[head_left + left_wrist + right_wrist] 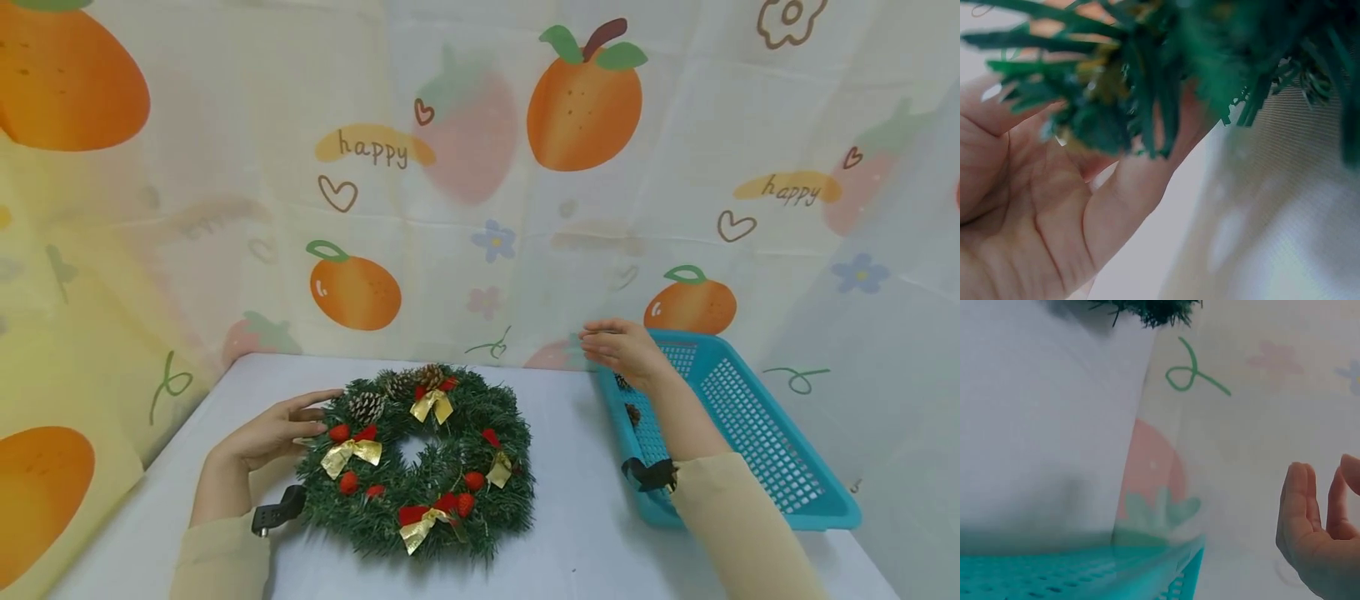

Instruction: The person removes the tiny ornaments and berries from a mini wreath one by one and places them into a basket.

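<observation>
A green Christmas wreath [495,417] with pinecones, red berries and gold-and-red bows lies on the white table. At its left edge, my left hand [273,429] holds the rim. The left wrist view shows the green needles [1147,94] between that hand's thumb and fingers, partly hiding them. My right hand [626,350] is raised over the far left end of a turquoise basket [821,475], its fingers extended to the left. Nothing shows between its thumb and fingers in the right wrist view. Below it, a small pinecone [633,414] lies inside the basket.
The basket stands at the table's right side, its perforated wall [1085,575] low in the right wrist view. A fruit-printed curtain [465,250] hangs along the table's back edge. White tabletop [570,467] lies between wreath and basket.
</observation>
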Motion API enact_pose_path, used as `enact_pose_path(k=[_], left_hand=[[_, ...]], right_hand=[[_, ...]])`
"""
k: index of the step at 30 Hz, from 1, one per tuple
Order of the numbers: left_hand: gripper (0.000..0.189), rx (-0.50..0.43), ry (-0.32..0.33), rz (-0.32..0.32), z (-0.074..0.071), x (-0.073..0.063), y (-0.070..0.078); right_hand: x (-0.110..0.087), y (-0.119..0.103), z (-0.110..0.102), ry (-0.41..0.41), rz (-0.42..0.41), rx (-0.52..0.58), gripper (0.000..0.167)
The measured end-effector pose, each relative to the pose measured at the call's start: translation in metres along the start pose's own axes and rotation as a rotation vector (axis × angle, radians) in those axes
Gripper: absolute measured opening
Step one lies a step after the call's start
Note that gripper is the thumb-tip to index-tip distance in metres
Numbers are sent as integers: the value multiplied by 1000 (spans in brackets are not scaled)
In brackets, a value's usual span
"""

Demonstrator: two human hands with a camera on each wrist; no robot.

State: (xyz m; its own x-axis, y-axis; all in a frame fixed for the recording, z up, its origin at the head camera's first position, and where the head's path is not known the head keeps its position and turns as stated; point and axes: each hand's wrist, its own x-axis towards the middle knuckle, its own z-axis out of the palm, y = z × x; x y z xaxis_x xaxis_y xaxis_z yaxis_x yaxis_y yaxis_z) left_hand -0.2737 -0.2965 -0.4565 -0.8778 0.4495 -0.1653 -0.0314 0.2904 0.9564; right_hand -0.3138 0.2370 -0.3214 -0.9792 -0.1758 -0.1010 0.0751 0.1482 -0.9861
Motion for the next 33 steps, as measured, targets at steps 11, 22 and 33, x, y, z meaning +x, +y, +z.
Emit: enact_pose_path(k=[11,22,33], left_hand=[[70,11,9,-13,0,0,1],[71,3,16,-20,0,1,-1],[71,-12,21,-15,1,0,-1]], right_hand=[[4,-8,22,-45,-35,-42,44],[13,-10,52,-88,-42,-28,44],[20,-12,80,-104,-35,-13,42]])
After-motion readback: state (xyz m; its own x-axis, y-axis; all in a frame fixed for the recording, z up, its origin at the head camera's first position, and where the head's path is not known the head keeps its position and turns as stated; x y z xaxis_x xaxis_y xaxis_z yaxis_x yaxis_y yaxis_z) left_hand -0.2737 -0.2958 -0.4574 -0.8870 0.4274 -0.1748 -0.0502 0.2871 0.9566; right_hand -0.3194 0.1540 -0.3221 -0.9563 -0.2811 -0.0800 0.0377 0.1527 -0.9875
